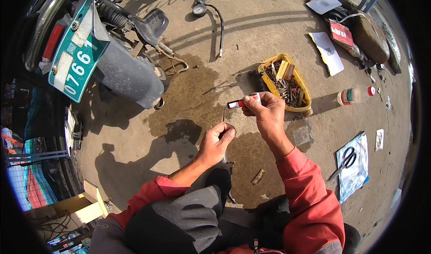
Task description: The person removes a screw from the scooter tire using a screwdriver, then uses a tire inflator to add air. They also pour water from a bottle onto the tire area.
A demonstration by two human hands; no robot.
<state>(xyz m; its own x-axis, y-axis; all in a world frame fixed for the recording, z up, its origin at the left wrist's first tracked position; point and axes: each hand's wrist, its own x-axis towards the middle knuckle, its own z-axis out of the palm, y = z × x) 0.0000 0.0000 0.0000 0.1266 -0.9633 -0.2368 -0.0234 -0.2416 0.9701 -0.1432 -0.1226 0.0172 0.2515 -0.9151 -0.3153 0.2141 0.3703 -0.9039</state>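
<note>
My right hand [268,112] pinches a small red, white and black tube [238,104], its dark end pointing left. Below and left of it is my left hand [215,142], fingers curled with thumb against forefinger. A thin upright line shows just above that thumb; what the fingers hold, if anything, I cannot make out. The two hands are apart, over wet-looking patches of concrete. Just beyond my right hand stands a yellow tub [306,85] full of small metal pieces, probably bolts and screws.
A parked motorbike's rear mudguard [128,76] with a green plate [74,58] is at far left. An air hose with gauge [199,10] lies ahead. At right are a clear bottle [354,96], scissors [346,159] on a silvery packet [354,180], and stones [369,38].
</note>
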